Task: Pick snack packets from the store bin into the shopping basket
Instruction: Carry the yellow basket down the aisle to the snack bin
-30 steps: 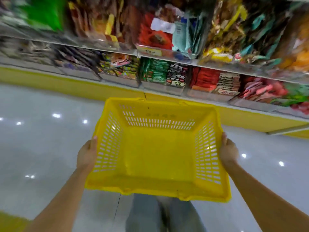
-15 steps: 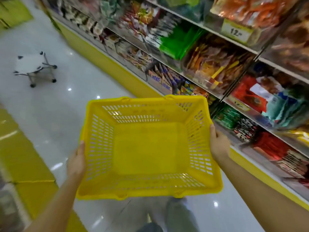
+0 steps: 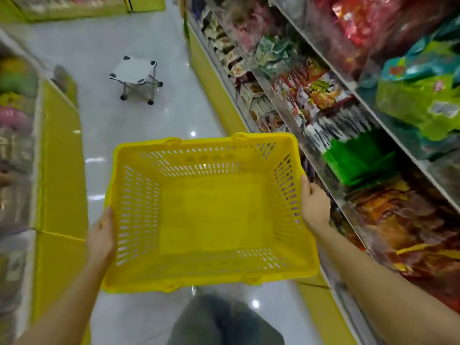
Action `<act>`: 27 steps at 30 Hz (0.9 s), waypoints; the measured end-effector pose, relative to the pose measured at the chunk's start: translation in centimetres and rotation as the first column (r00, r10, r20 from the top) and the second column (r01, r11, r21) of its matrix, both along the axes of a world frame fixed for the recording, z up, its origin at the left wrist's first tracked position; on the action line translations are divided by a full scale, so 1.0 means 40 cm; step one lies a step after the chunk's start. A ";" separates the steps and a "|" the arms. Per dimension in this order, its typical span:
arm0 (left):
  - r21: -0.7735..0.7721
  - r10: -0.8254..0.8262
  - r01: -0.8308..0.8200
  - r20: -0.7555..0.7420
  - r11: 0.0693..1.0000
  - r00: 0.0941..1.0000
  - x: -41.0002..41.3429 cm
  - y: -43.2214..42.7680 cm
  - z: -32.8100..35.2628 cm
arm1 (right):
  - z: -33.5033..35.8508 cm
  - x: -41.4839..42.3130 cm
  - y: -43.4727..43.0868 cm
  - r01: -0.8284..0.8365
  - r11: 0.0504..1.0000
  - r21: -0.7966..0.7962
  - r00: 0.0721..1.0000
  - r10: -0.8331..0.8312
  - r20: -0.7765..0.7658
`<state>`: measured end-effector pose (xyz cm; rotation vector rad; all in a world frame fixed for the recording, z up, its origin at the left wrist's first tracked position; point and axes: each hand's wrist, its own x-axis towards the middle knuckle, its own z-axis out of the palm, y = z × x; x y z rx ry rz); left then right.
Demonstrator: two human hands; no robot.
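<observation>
Two hands are gripping the yellow shopping basket [image 3: 204, 142] by its side rims, left hand [image 3: 100, 241] and right hand [image 3: 315, 207], thumbs on top; snack packets [image 3: 321, 95] are lying on shelves [image 3: 323, 178] just right of the basket.

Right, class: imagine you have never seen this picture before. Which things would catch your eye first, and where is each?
The empty yellow basket fills the centre, gripped at its sides by the left hand and right hand. Along the right run shelves packed with bright snack packets, and a small white stool stands alone on the shiny floor up the aisle.
</observation>
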<state>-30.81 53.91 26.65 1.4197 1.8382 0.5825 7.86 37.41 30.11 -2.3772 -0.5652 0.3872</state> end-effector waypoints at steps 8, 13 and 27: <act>0.082 0.085 -0.091 0.074 0.992 0.994 0.015 0.294 0.049 | 0.037 0.046 0.441 -0.144 0.989 0.020 0.990 0.144 0.005; 0.067 0.118 -0.124 0.081 0.990 0.990 0.084 0.511 0.094 | 0.053 0.099 0.658 -0.157 0.985 0.078 0.988 0.157 0.005; 0.015 0.437 -0.437 -0.023 0.900 0.899 0.272 1.080 0.064 | 0.046 0.304 1.385 -0.307 0.950 0.050 0.950 0.309 -0.033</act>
